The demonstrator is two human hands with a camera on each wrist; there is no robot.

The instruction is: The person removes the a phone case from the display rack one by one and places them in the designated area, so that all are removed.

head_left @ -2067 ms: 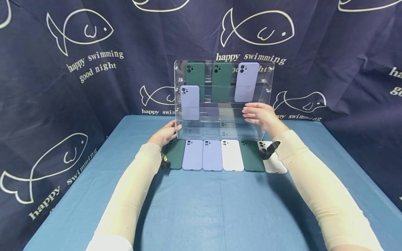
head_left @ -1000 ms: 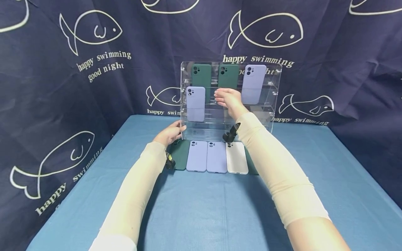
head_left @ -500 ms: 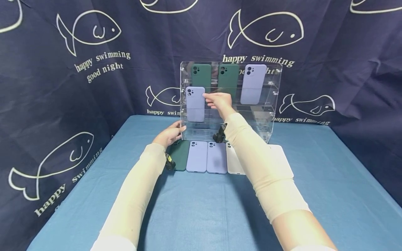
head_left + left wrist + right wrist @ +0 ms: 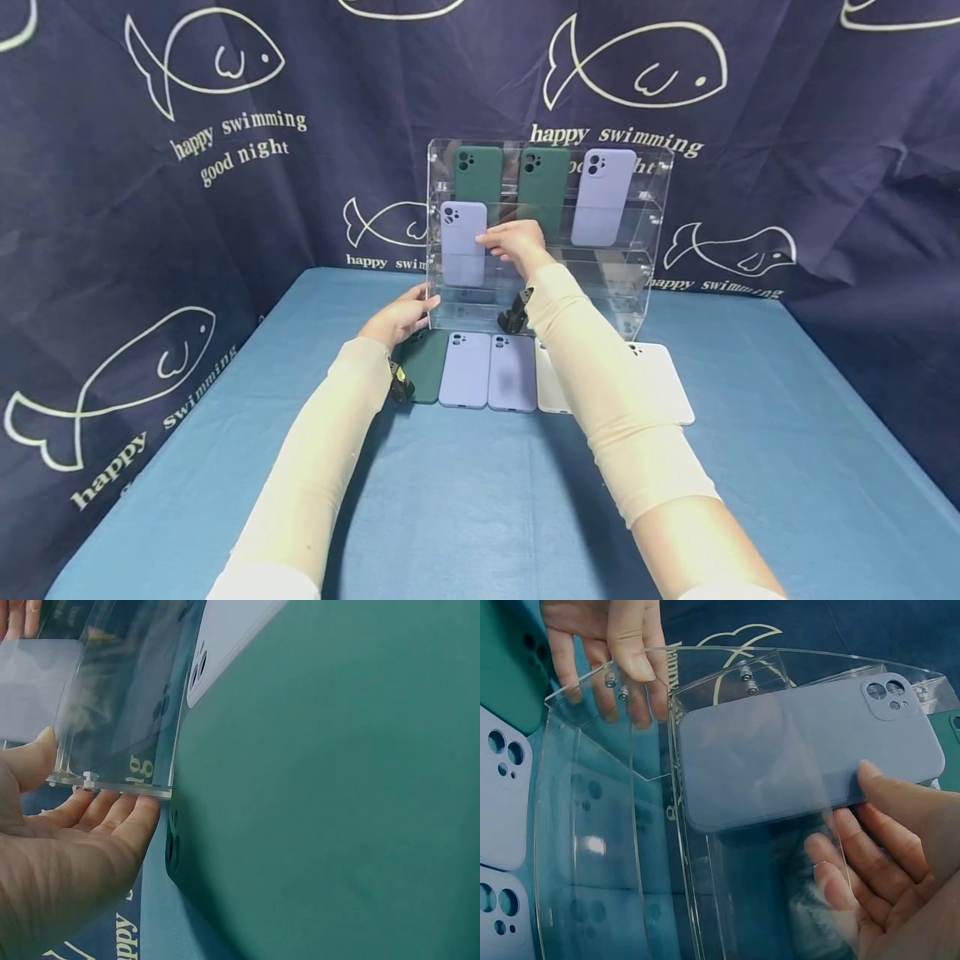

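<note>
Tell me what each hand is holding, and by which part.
Left hand grips the clear stand by its left side panel; right hand pinches the stand's lower lavender case by its right edge.

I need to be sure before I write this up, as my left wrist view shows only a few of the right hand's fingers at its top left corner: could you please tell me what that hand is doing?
Observer: In the head view, the right hand pinches a lavender case by its right edge.

Operator: Thank you; could you also tell me which cases stand in the top row of the rack?

Observer: From left to right, a green case, a second green case and a second lavender case.
</note>
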